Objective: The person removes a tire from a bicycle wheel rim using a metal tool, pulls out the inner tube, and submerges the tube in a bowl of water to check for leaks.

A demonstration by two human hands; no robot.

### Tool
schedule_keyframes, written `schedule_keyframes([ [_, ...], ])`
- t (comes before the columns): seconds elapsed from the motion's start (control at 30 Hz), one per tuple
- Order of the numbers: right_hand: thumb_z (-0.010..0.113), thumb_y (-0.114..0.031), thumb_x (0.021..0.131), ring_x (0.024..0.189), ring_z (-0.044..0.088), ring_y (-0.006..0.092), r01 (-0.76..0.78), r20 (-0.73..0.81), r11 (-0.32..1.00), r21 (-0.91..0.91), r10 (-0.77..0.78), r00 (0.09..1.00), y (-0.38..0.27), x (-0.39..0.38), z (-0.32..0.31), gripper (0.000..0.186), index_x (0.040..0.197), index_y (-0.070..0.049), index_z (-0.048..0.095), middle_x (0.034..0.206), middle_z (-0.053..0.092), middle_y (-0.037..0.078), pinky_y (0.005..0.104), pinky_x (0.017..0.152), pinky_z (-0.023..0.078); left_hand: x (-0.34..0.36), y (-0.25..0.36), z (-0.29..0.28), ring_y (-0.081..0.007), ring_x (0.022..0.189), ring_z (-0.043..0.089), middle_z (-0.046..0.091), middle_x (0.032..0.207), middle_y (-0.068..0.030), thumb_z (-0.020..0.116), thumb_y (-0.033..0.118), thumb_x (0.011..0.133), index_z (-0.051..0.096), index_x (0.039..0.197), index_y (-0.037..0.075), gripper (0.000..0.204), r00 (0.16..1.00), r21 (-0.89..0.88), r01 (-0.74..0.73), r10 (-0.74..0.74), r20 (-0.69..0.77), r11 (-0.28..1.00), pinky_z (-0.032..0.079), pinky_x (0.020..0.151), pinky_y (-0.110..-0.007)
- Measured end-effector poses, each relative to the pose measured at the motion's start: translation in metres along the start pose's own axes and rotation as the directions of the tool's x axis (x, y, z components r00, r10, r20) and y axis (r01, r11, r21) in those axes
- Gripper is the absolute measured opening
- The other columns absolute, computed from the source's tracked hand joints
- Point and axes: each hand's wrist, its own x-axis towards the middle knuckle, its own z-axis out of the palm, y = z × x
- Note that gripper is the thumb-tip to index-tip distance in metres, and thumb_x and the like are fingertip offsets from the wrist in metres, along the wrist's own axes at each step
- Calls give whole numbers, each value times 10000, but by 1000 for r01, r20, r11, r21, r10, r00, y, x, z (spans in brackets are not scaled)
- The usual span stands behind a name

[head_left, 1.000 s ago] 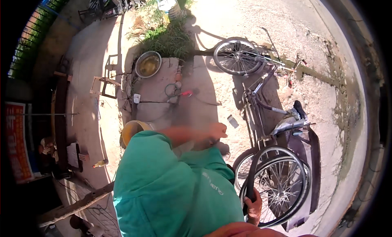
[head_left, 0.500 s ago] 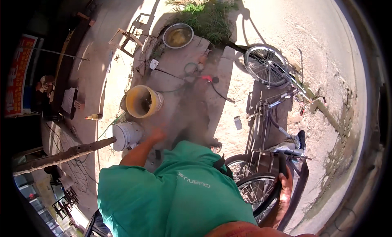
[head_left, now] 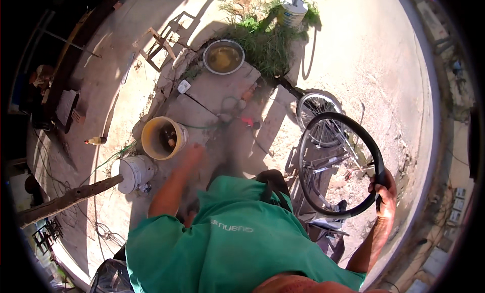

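Observation:
My right hand (head_left: 384, 194) grips a black bicycle tire (head_left: 368, 135) by its right side, holding it up over a bicycle lying on the ground, whose front wheel (head_left: 313, 111) shows beyond the tire. My left hand (head_left: 194, 154) hangs low beside the yellow bucket (head_left: 150, 136), which has dark contents; motion blur hides its fingers. A white bucket (head_left: 130, 176) stands just nearer, by a rough wooden pole (head_left: 70, 201).
A metal basin of murky water (head_left: 222, 60) lies near grass (head_left: 265, 45) and a further white bucket (head_left: 293, 14). A red tool (head_left: 247, 121) with a hose rests on cracked concrete. A small wooden frame (head_left: 157, 48), loose cables and a small bottle (head_left: 95, 140) are on the left.
My right hand has raised the tire from low beside the bicycle to higher and farther forward, now clear of the rear wheel. My left hand has moved slightly forward, toward the yellow bucket.

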Motion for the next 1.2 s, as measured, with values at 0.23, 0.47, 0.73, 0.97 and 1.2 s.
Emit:
schedule_keyframes([
  [0.23, 711, -88, 899, 927, 586, 108, 110, 84, 965, -238, -92, 992, -30, 170, 65, 598, 1480, -39, 581, 1074, 647, 11, 254, 825, 479, 1, 7, -44, -257, 779, 681, 708, 860, -84, 666, 307, 949, 704, 1009, 9, 306, 964, -113, 230, -242, -111, 967, 557, 736, -439],
  [0.47, 726, -86, 999, 836, 553, 66, 347, 127, 905, -245, -325, 937, 22, 390, 75, 432, 1419, -35, 640, 1001, 633, -30, 231, 712, 472, -105, -79, 9, -171, 471, 474, 538, 599, -42, 605, 270, 1032, 550, 669, 100, 405, 792, -252, 562, -601, -111, 788, 326, 418, -358],
  [0.73, 730, -98, 990, 889, 635, 91, 350, 83, 927, -134, -342, 936, 28, 660, 66, 326, 1301, 0, 708, 999, 737, 26, 264, 801, 514, -68, 133, 189, -176, 530, 519, 615, 739, -87, 641, 251, 1018, 617, 922, 84, 193, 644, -565, 692, -739, 200, 450, 363, 441, -370],
  [0.97, 765, -188, 969, 798, 593, 72, 324, 140, 911, -255, -297, 945, -5, 778, 40, 361, 1297, -42, 719, 899, 699, 6, 257, 734, 497, -47, 241, 234, -160, 710, 623, 682, 945, -82, 638, 213, 1037, 646, 1088, 72, 149, 716, -524, 615, -696, 57, 590, 478, 554, -325],
  [1.2, 770, -198, 945, 781, 652, 143, 298, 438, 801, -518, -51, 897, -43, 810, 88, 429, 1337, -41, 696, 894, 738, 88, 326, 731, 532, -14, 244, 293, -142, 815, 707, 752, 1052, -67, 682, 185, 1032, 684, 1207, 74, 207, 796, -677, 453, -605, 14, 580, 551, 622, -257],
])
